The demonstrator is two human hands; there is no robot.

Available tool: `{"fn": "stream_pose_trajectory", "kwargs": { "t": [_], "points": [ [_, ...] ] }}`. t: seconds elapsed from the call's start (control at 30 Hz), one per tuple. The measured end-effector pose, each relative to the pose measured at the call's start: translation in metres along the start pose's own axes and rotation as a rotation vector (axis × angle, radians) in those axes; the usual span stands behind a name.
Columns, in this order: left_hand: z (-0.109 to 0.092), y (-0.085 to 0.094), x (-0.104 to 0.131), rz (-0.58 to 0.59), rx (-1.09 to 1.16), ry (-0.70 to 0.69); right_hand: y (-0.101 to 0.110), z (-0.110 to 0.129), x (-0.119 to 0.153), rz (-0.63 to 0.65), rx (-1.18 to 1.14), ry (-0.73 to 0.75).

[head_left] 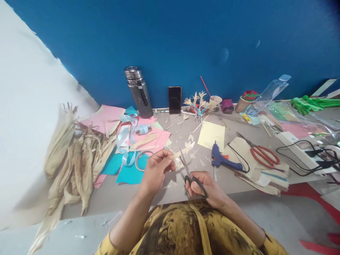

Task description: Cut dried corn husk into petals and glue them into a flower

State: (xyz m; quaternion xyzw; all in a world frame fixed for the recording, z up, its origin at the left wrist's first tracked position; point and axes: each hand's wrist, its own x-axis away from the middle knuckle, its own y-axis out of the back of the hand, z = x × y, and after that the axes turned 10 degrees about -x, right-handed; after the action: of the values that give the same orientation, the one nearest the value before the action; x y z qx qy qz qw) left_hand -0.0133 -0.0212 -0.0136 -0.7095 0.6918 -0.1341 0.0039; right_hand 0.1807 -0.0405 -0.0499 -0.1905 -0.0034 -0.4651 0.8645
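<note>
While the left hand (156, 170) pinches a pale strip of dried corn husk (183, 151) between thumb and fingertips, holding it out level above the worktop (180, 132), the right hand (205, 186) works a pair of black-handled scissors (190, 173) with fingers through the loops — its grip is closed around the handles. The blades point up and away from the body and meet the husk strip just beside the left fingertips, so the strip is kept taut where the cut falls. Whether the blades are parted or shut is too small to tell.

Small pale offcuts lie scattered on the grey surface under and around the hands. Just to the right lies a blue glue gun (221, 159), its cord trailing toward a pair of red-handled scissors (261, 154) resting on cut card. A yellow paper sheet (211, 135) sits beyond the hands. To the left are pink and teal papers (127, 170) with pale blue ribbon (126, 136) and a tape ring (142, 157), and further left a heap of whole corn husks (74, 159) — stock kept within reach. Against the blue wall stand a steel flask (138, 92), a phone (174, 100) and a finished husk flower (196, 101).
</note>
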Motion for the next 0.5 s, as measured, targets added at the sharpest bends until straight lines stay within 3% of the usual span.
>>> {"fn": "stream_pose_trajectory", "kwargs": {
  "t": [0.27,0.5],
  "points": [
    [-0.007,0.013,-0.004,0.132,0.038,0.126,0.003,0.001,0.001,-0.035,-0.031,-0.053],
    [-0.016,0.017,-0.004,0.14,0.057,0.117,0.003,-0.005,0.004,-0.073,-0.029,-0.106]
  ]
}}
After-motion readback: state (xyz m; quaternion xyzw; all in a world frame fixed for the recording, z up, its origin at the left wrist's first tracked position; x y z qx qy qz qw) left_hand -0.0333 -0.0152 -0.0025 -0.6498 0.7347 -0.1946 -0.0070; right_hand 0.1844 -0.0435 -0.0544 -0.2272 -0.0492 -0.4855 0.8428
